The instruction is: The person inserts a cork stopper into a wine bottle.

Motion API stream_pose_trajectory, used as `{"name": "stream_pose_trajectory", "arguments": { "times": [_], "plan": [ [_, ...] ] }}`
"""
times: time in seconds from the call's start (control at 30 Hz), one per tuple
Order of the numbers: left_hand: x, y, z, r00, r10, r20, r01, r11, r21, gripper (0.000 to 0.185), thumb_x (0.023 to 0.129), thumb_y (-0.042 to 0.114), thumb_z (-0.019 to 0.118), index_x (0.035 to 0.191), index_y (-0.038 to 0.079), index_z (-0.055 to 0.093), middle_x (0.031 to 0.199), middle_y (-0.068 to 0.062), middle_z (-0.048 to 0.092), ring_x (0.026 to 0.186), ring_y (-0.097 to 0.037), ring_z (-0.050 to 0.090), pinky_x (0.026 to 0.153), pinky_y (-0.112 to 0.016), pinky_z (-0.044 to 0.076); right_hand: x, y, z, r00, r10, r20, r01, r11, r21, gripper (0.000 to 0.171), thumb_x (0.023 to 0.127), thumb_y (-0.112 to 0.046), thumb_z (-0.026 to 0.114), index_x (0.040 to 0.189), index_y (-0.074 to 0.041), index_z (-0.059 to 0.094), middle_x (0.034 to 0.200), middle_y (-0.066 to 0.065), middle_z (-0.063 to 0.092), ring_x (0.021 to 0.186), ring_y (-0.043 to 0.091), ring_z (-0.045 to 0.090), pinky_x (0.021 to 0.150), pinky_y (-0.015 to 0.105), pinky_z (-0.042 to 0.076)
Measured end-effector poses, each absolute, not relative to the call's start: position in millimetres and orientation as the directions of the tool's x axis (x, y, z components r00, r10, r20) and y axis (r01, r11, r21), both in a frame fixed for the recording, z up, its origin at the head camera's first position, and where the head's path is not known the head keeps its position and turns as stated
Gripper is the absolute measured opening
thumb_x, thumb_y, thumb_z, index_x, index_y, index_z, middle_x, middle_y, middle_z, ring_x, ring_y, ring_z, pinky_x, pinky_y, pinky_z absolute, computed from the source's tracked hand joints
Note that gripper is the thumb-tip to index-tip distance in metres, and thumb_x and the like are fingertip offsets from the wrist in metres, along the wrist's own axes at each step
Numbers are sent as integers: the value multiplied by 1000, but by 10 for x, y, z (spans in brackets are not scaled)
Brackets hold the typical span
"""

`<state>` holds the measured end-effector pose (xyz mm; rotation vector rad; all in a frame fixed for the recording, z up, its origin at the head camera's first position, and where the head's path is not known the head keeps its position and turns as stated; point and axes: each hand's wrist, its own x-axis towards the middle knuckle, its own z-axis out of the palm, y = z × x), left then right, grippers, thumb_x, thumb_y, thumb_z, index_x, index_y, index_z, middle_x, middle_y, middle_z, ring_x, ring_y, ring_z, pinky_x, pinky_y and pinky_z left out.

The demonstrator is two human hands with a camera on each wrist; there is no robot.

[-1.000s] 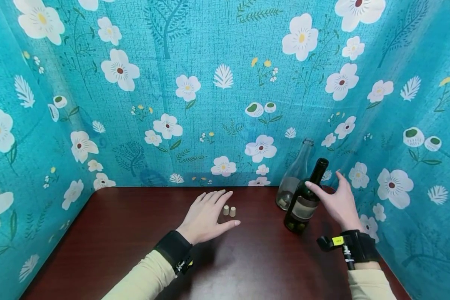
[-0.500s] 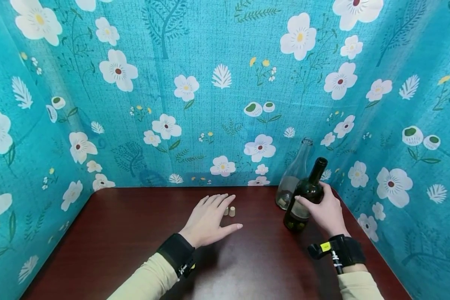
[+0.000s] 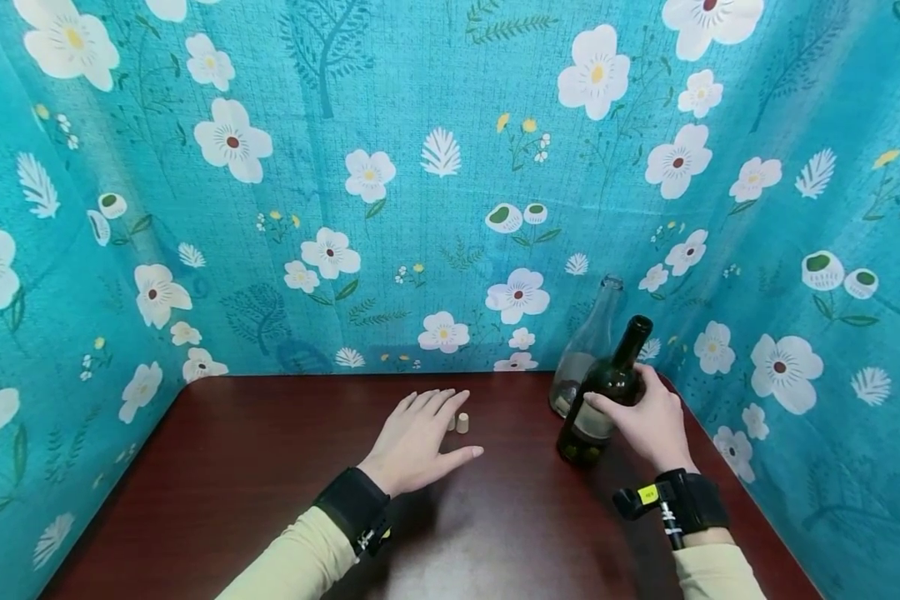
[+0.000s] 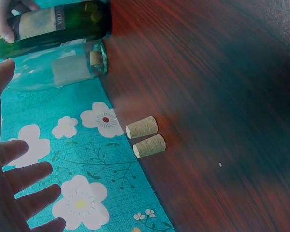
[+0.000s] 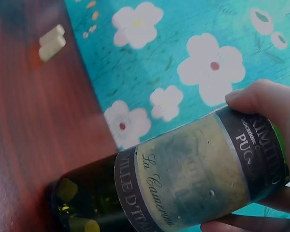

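Observation:
My right hand (image 3: 656, 417) grips a dark green wine bottle (image 3: 621, 385) round its upper body. Its label (image 5: 188, 174) and some corks (image 5: 84, 225) inside its base show in the right wrist view. Behind it on the table stands a clear glass bottle (image 3: 573, 375), with a cork (image 4: 95, 58) inside at the bottom. My left hand (image 3: 417, 442) hovers over the table with its fingers spread, holding nothing. Close by its fingertips two small corks (image 4: 141, 127) stand side by side; in the head view the hand partly covers one of them.
A dark reddish-brown table (image 3: 270, 467) lies under both hands. Blue floral cloth (image 3: 420, 275) hangs along its back and sides, close behind the bottles. A black wrist strap (image 3: 693, 502) with a small camera sits on the right wrist.
My right hand came in from the right and closed round the green bottle, whose base has since shifted slightly left. The left hand has hardly moved, still spread.

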<state>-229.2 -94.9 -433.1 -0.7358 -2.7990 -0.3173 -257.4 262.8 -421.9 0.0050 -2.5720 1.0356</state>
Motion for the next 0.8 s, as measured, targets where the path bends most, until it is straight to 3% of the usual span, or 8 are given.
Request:
{"name": "stream_pose_trajectory", "arguments": {
  "times": [0.3,0.43,0.57,0.67,0.8],
  "plan": [
    [-2286,-859,-4285,-832,463,305,532,823,201,92,91,76,52,159,16,37,149,-5,52,137,-23,46,114,-48,32,-2491,2375,-3816,-909,46,415,-265,705,-658,78,83,-56,80,141,-12,53,94,7,69,70,23,60,56,38,49],
    [-2267,-801,-4246,-810,475,344,567,782,257,97,90,75,56,162,17,27,147,-3,53,124,-18,55,112,-46,35,-2433,2175,-3625,-884,4,468,-350,657,-668,68,82,-52,83,134,-18,57,98,3,69,71,19,63,57,38,52],
    [-2251,-731,-4207,-764,489,421,626,719,301,105,90,70,62,165,17,10,157,-3,42,128,-17,54,111,-42,37,-2379,1939,-3480,-851,-54,522,-455,573,-682,63,81,-45,86,132,-20,59,105,1,71,76,15,69,60,35,57],
    [-2248,-678,-4157,-715,503,486,677,670,305,110,89,64,67,164,18,1,164,-2,29,140,-19,43,111,-40,38,-2344,1769,-3402,-829,-113,547,-523,503,-688,62,81,-39,88,132,-19,59,107,0,72,83,13,72,66,33,59],
    [-2225,-635,-4082,-683,478,553,712,606,354,114,88,56,74,164,19,-3,163,-3,31,135,-18,48,105,-39,45,-2307,1575,-3340,-820,-180,543,-559,455,-693,66,81,-38,88,135,-18,57,111,0,70,84,11,72,69,30,59]
  ]
}}
